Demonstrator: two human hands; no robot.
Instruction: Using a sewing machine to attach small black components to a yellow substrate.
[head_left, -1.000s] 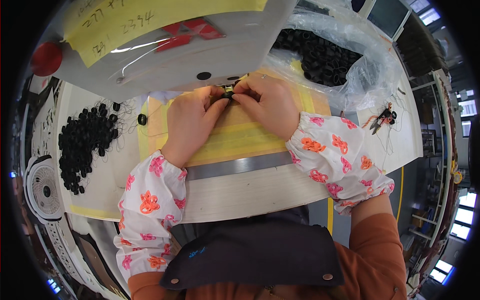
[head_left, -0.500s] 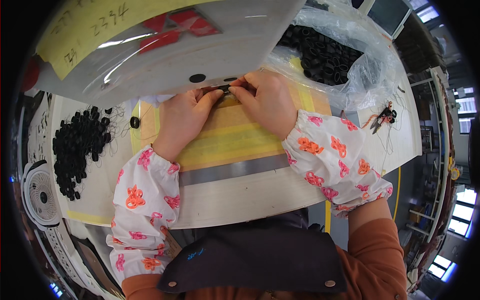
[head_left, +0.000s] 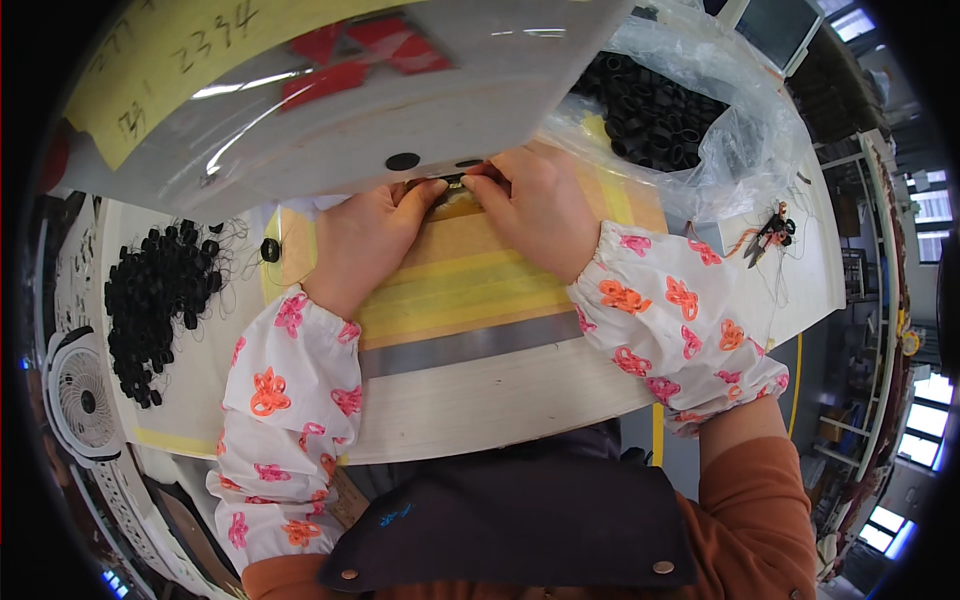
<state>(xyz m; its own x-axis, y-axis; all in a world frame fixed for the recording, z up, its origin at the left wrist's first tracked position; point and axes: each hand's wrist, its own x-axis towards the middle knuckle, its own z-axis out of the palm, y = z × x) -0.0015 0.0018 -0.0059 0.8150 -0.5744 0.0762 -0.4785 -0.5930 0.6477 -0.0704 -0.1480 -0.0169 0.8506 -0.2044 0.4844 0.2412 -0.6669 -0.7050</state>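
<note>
Under the lower edge of a grey machine head [head_left: 300, 135], both hands come together with thumb and fingers pinched. Between the fingertips is a small black band [head_left: 453, 182], mostly covered by the hands. My left hand [head_left: 365, 235] grips its left side and my right hand [head_left: 540, 210] its right side. Both rest over a work surface covered in yellow and tan tape [head_left: 460, 270]. A single black ring [head_left: 270, 250] lies just left of my left wrist, with thin threads near it.
A heap of black rings [head_left: 160, 300] with loose threads lies on the left of the table. At the back right, a clear plastic bag [head_left: 755, 145] holds many black rings [head_left: 650, 115]. Dark snips [head_left: 770, 235] lie on the right. A white fan [head_left: 85, 400] stands beyond the left edge.
The hands keep their pinch under the machine head, with barely any movement. The whole view has shifted very slightly.
</note>
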